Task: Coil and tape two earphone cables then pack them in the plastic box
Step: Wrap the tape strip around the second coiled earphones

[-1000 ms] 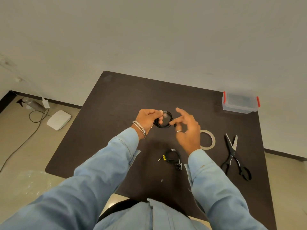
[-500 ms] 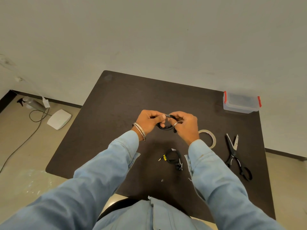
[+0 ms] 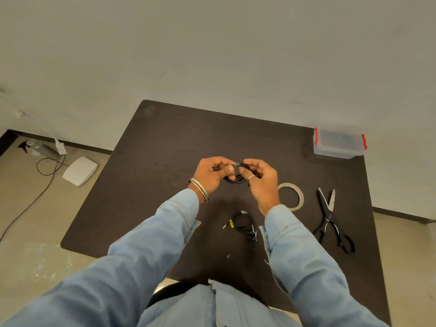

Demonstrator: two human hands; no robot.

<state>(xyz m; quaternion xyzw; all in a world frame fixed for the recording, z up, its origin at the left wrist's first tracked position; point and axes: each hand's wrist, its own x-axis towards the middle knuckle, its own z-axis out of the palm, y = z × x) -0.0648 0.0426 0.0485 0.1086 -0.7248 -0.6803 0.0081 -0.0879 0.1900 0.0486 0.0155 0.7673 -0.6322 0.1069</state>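
Both forearms, in pale blue sleeves, reach forward over the dark tabletop [image 3: 165, 142] and converge above its middle. The left hand [image 3: 212, 173] is curled with its knuckles up, the thumb pressed toward the fingertips, pinching the left side of a black coiled earphone cable [image 3: 238, 179]. Two metal bangles [image 3: 200, 192] sit at that wrist. The right hand [image 3: 262, 182] faces it, fingers bent inward and closed on the right side of the same coil, a ring on one finger. The coil hangs between the two hands, lifted off the tabletop; a small pale band at its top, between the thumbs, may be a strip of tape, though it is too small to tell.

A second coiled earphone cable [image 3: 243, 224] lies on the tabletop nearer the person, below the hands and just beside the right cuff, with a yellow-marked plug pointing left. A roll of tape [image 3: 298, 197] lies flat to the right of the right wrist, partly hidden by it. Black-handled scissors [image 3: 330, 218] lie further right, blades partly spread and pointing away from the person. The clear plastic box [image 3: 338, 145], with red clips at its ends, stands at the far right corner, well apart from the hands.
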